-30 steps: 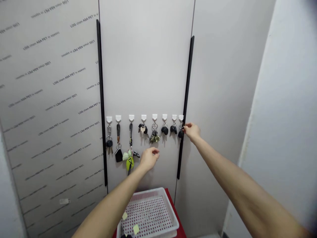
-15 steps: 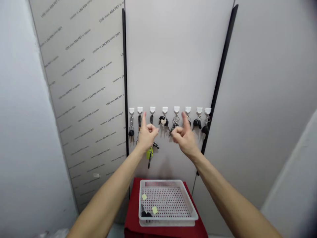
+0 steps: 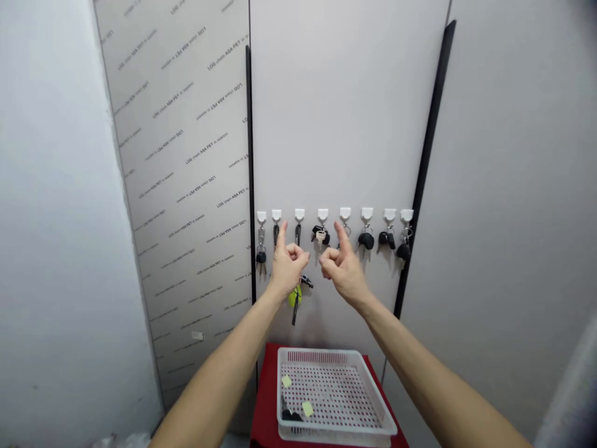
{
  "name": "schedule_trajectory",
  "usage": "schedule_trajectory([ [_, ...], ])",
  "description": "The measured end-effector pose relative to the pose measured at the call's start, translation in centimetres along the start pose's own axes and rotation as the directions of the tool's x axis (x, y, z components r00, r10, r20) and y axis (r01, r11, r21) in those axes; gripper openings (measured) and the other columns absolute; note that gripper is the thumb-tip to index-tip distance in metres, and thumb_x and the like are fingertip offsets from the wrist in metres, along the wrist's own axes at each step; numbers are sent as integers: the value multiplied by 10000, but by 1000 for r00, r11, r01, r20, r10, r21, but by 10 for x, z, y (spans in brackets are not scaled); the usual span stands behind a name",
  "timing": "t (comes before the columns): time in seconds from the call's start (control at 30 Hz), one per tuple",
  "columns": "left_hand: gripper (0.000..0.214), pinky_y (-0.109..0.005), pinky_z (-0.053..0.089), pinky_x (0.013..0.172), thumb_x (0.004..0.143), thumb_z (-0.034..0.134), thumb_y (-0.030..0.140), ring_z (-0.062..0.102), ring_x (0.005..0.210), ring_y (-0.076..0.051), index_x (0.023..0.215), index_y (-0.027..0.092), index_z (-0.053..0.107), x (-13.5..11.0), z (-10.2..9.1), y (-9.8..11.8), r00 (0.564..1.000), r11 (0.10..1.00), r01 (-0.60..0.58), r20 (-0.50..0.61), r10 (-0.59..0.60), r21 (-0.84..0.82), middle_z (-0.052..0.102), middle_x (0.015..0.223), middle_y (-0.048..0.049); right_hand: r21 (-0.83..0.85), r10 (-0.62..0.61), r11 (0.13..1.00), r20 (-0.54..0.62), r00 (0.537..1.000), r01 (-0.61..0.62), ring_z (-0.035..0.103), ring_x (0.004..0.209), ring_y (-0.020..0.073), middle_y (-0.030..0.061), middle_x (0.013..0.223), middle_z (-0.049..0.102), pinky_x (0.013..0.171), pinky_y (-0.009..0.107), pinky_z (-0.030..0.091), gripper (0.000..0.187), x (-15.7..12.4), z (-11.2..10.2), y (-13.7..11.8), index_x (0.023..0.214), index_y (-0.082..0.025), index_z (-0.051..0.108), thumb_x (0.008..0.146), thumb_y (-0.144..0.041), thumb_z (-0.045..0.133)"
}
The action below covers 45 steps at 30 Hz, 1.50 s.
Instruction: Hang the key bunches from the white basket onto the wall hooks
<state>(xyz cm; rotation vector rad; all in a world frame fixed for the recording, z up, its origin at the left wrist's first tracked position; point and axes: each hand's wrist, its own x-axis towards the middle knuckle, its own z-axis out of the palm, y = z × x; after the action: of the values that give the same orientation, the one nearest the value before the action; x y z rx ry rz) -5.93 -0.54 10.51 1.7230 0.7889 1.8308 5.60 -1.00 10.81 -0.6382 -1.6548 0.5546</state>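
Both arms reach out in front of a white cabinet door. My left hand (image 3: pixel 288 267) is closed, its index finger pointing up and its thumb pressed to the curled fingers, with nothing seen in it. It hides part of a key bunch with a yellow-green tag (image 3: pixel 295 296). Likewise my right hand (image 3: pixel 344 270) points its index finger up, the other fingers curled, nothing visible inside. Behind it, keys on a white hook (image 3: pixel 345 213) are mostly covered. Between the hands hangs a key bunch (image 3: pixel 321 236) on another hook (image 3: pixel 323 214). Neither hand clearly touches any keys.
More keys hang at the left end (image 3: pixel 261 256) and right, including black-headed keys (image 3: pixel 366 240). Below, a white perforated basket (image 3: pixel 338 429) holds black-headed keys (image 3: pixel 291 415) and yellow notes (image 3: pixel 307 409), on a red cloth (image 3: pixel 267 401). Black door handles (image 3: pixel 250 162) flank the hooks.
The view has shifted, so hooks and basket appear further right and slightly lower. My right hand has moved left along the hook row, closer to my left hand. Both keep the same pointing shape.
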Motion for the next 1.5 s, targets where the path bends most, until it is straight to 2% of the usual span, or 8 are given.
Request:
schedule_trajectory([
  [0.23, 514, -256, 340, 725, 569, 523, 255, 429, 843, -141, 1034, 164, 324, 20, -38, -47, 838, 828, 319, -545, -19, 461, 450, 933, -63, -497, 185, 844, -83, 979, -201, 482, 640, 129, 48, 716, 545, 606, 237, 350, 349, 28, 29, 54, 912, -132, 502, 620, -308, 428],
  [0.47, 583, -320, 325, 722, 553, 529, 234, 403, 924, -225, 1077, 160, 283, 27, -31, -68, 891, 539, 388, -454, -11, 747, 447, 1006, -105, -771, 189, 604, -108, 976, -202, 473, 591, 137, 60, 607, 534, 512, 215, 295, 269, 58, 47, 65, 632, -152, 506, 699, -295, 288],
  [0.73, 210, -207, 351, 568, 647, 368, 262, 493, 619, -113, 799, 180, 488, 73, -80, -26, 899, 767, 220, -430, 80, 603, 549, 675, -11, -719, -90, 693, -158, 983, -52, 399, 486, 98, 0, 509, 445, 464, 196, 269, 251, 83, 26, 20, 583, -173, 398, 711, -322, 242],
  [0.9, 214, -182, 337, 454, 609, 376, 252, 447, 453, -79, 745, 142, 499, 99, -88, 11, 928, 905, 211, -367, -66, 370, 484, 549, 18, -640, 104, 767, 189, 977, 42, 380, 426, 69, -21, 471, 428, 424, 173, 270, 197, 71, 20, 15, 552, -164, 387, 686, -278, 298],
  [1.07, 159, -167, 322, 480, 581, 412, 194, 410, 478, -64, 701, 144, 503, 24, -49, -24, 983, 883, 167, -3, -184, 438, 461, 537, 36, -580, 501, 791, 435, 748, -193, 351, 363, 47, -31, 446, 419, 364, 155, 259, 152, -6, 9, 70, 569, -146, 412, 666, -225, 325],
  [1.27, 149, -172, 325, 515, 623, 373, 154, 428, 556, -79, 702, 128, 496, -103, -2, -110, 854, 747, 360, 125, -505, 559, 491, 598, 9, -585, 658, 720, 403, 636, -374, 362, 349, 53, -39, 398, 388, 361, 161, 277, 207, -81, -7, 118, 539, -129, 451, 671, -220, 320],
  [1.43, 244, -212, 356, 587, 553, 478, 145, 483, 641, -120, 793, 112, 500, -99, 10, -125, 683, 603, 423, 199, -703, 677, 548, 697, -33, -628, 454, 725, 125, 882, -283, 491, 542, 110, 54, 647, 555, 562, 225, 377, 244, -47, -36, 95, 707, -106, 540, 661, -263, 358],
  [1.5, 318, -229, 354, 668, 542, 506, 163, 481, 751, -144, 853, 100, 483, -65, 16, -107, 751, 659, 368, 209, -627, 655, 538, 834, -76, -623, 198, 751, -102, 975, -217, 501, 674, 131, 85, 817, 547, 664, 245, 369, 309, -18, -47, 76, 868, -106, 508, 659, -288, 370],
])
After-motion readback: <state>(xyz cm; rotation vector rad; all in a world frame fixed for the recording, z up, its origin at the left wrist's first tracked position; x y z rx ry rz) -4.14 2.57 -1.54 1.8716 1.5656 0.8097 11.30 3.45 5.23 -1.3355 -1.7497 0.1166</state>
